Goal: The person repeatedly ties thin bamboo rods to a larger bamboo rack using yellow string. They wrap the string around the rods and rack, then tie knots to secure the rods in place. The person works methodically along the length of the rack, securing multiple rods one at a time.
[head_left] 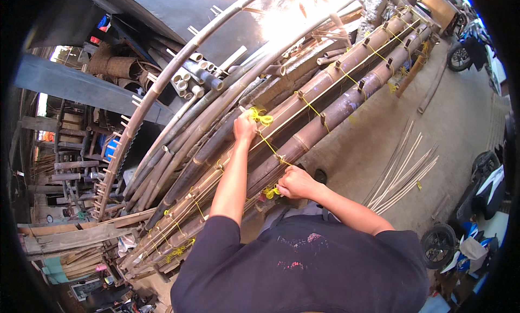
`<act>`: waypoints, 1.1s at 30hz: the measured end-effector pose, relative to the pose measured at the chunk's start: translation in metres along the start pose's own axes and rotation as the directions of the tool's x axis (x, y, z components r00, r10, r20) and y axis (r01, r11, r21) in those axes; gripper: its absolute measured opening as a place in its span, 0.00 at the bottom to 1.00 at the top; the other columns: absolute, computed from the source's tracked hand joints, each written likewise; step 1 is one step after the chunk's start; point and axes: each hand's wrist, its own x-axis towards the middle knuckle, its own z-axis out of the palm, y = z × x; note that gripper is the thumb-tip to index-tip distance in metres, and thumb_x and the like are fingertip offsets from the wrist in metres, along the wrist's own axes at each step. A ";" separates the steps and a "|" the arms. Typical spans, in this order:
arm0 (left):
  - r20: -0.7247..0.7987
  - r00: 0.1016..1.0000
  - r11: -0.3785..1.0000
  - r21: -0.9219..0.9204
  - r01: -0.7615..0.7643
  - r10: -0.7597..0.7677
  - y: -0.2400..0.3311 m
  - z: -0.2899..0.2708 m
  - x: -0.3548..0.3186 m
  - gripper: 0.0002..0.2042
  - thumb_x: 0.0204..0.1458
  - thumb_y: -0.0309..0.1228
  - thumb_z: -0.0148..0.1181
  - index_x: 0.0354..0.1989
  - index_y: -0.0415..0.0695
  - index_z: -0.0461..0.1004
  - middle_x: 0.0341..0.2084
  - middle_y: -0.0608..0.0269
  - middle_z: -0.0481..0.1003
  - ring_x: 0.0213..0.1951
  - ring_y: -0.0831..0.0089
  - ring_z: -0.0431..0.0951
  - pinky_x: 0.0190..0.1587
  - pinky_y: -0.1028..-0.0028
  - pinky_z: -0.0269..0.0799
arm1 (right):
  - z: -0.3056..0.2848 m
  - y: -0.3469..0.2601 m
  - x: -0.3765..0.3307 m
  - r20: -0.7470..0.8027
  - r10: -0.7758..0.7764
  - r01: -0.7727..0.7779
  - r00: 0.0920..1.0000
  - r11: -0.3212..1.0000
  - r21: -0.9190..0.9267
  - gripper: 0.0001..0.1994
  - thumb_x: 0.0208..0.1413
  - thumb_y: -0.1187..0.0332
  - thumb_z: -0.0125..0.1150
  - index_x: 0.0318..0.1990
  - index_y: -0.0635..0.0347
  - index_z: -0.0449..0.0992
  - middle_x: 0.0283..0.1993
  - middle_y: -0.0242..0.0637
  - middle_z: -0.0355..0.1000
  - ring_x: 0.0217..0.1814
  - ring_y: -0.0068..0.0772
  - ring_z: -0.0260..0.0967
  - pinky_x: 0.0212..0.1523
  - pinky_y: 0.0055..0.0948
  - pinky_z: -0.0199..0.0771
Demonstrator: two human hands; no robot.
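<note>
Two long brown bamboo poles, the far pole [284, 111] and the near pole [307, 137], run diagonally side by side with pegs set along them. Yellow cord [268, 145] zigzags around the pegs and across the gap. My left hand [245, 127], closed, grips a loose bundle of yellow cord [262, 118] at the far pole's outer side. By the near pole, my right hand [297, 183] is closed with fingers pressed together on cord, and a second yellow cord bundle [270, 192] hangs beside it. A stretch of cord spans between both hands. The fingertips are partly hidden.
Beyond the poles stand a curved bamboo piece [129, 134] with many pegs and a stack of bamboo tubes [189, 77]. Thin bamboo strips [403, 172] lie on the concrete floor [368, 145] at right. Motorcycles [460, 55] are parked along the right side.
</note>
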 end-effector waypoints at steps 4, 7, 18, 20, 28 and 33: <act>0.225 0.974 1.000 -0.020 -0.013 0.017 -0.020 -0.021 0.008 0.16 0.62 0.43 0.49 0.47 0.47 0.78 0.36 0.47 0.80 0.43 0.45 0.79 0.46 0.52 0.72 | 0.019 -0.052 0.009 -0.047 0.153 -0.149 0.987 0.986 0.080 0.11 0.55 0.64 0.59 0.41 0.60 0.75 0.39 0.49 0.76 0.40 0.51 0.74 0.51 0.44 0.71; 0.028 0.996 0.996 0.021 -0.088 0.087 0.001 -0.085 -0.039 0.19 0.63 0.42 0.47 0.48 0.40 0.77 0.39 0.42 0.79 0.44 0.43 0.79 0.49 0.52 0.72 | 0.069 -0.071 0.014 0.263 0.286 -0.389 0.921 0.690 0.610 0.15 0.59 0.63 0.58 0.50 0.62 0.73 0.48 0.46 0.76 0.50 0.43 0.74 0.54 0.41 0.72; -0.098 0.988 0.989 -0.078 -0.128 0.120 -0.153 -0.079 -0.189 0.15 0.56 0.37 0.57 0.48 0.42 0.74 0.39 0.46 0.79 0.45 0.46 0.78 0.48 0.53 0.71 | 0.070 -0.181 0.216 -0.517 0.350 0.208 0.781 0.636 0.744 0.16 0.68 0.63 0.44 0.29 0.63 0.66 0.24 0.32 0.59 0.27 0.26 0.55 0.30 0.31 0.62; -0.255 0.938 0.941 -0.182 -0.284 0.234 -0.136 -0.081 -0.180 0.14 0.58 0.38 0.56 0.47 0.42 0.75 0.39 0.46 0.79 0.44 0.45 0.78 0.47 0.51 0.71 | 0.061 -0.121 0.249 -0.016 0.130 -0.101 0.991 0.835 0.541 0.23 0.66 0.49 0.44 0.38 0.60 0.77 0.37 0.44 0.77 0.38 0.38 0.74 0.37 0.41 0.71; -0.036 0.998 0.990 -0.129 0.051 -0.056 -0.083 -0.120 -0.176 0.15 0.63 0.43 0.50 0.46 0.48 0.79 0.39 0.43 0.78 0.44 0.40 0.77 0.47 0.52 0.71 | 0.024 -0.080 0.236 0.166 0.329 -0.331 0.930 0.548 0.768 0.27 0.66 0.43 0.47 0.31 0.58 0.76 0.30 0.32 0.74 0.33 0.28 0.71 0.35 0.29 0.68; -0.030 0.989 0.982 -0.133 0.138 -0.143 -0.093 -0.112 -0.180 0.15 0.62 0.42 0.52 0.42 0.45 0.79 0.33 0.46 0.79 0.38 0.47 0.80 0.41 0.56 0.73 | 0.039 -0.128 0.092 0.304 0.039 -0.147 0.952 0.928 0.342 0.20 0.64 0.60 0.52 0.22 0.63 0.73 0.21 0.47 0.71 0.27 0.40 0.72 0.35 0.39 0.73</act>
